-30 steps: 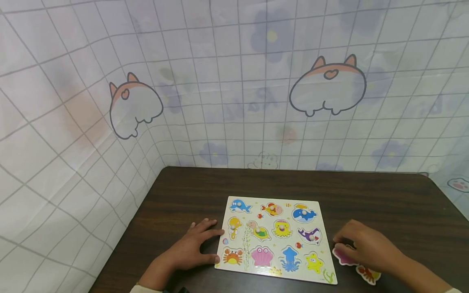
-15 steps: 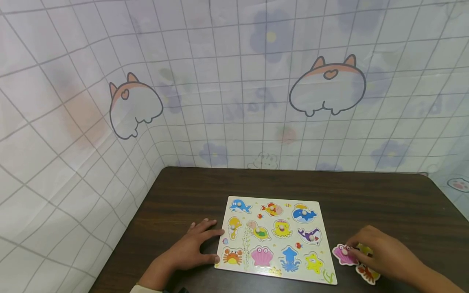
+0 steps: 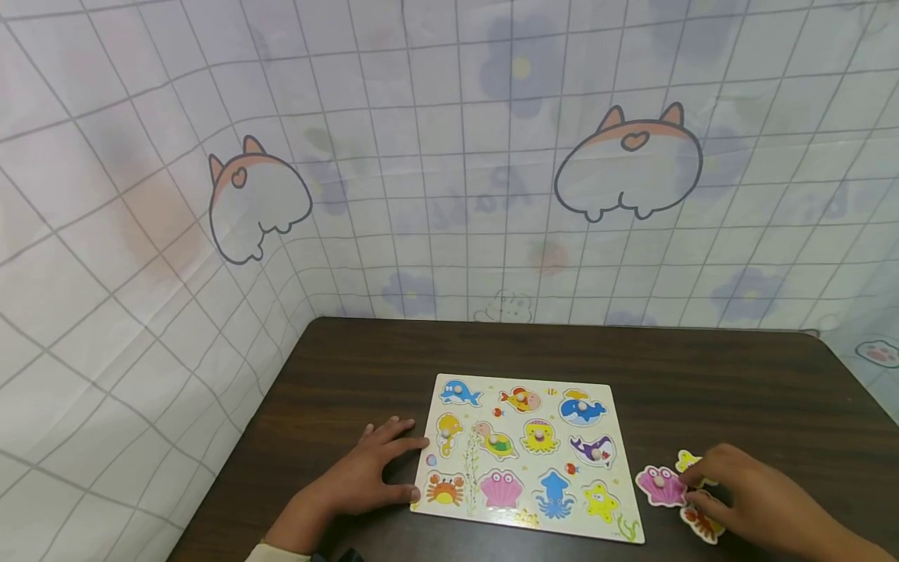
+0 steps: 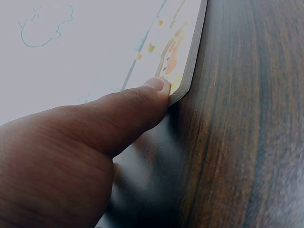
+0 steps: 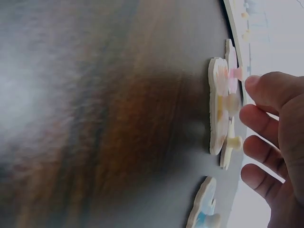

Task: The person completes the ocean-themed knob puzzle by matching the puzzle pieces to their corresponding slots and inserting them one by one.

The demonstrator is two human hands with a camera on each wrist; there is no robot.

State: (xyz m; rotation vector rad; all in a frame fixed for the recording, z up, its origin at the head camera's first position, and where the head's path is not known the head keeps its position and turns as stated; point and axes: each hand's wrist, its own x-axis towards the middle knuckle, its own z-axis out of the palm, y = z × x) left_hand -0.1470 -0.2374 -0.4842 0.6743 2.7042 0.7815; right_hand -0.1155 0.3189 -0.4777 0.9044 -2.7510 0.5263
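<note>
A white puzzle board (image 3: 477, 460) with sea-animal pictures lies on the table. My left hand (image 3: 368, 472) rests at its left side with spread fingers, and in the left wrist view the thumb (image 4: 137, 107) presses on a corner. To the right of the board lie a pink shell piece (image 3: 660, 487), a crab piece (image 3: 702, 528) and a yellow star piece (image 3: 687, 460). Over the crab and star hovers my right hand (image 3: 751, 496), covering parts of both. The right wrist view shows its loosely bent fingers beside the pieces' knobs, holding nothing. A blue piece (image 5: 205, 204) lies nearby there.
Knobbed pieces sit in the board's upper two rows, such as the octopus (image 3: 539, 437) and the turtle (image 3: 495, 442). The dark wood table (image 3: 365, 367) meets a grid-patterned cloth (image 3: 463, 257) behind and on the left.
My right hand has shifted right and towards me from above the pink shell, uncovering it and part of the star. The left hand stays on the board.
</note>
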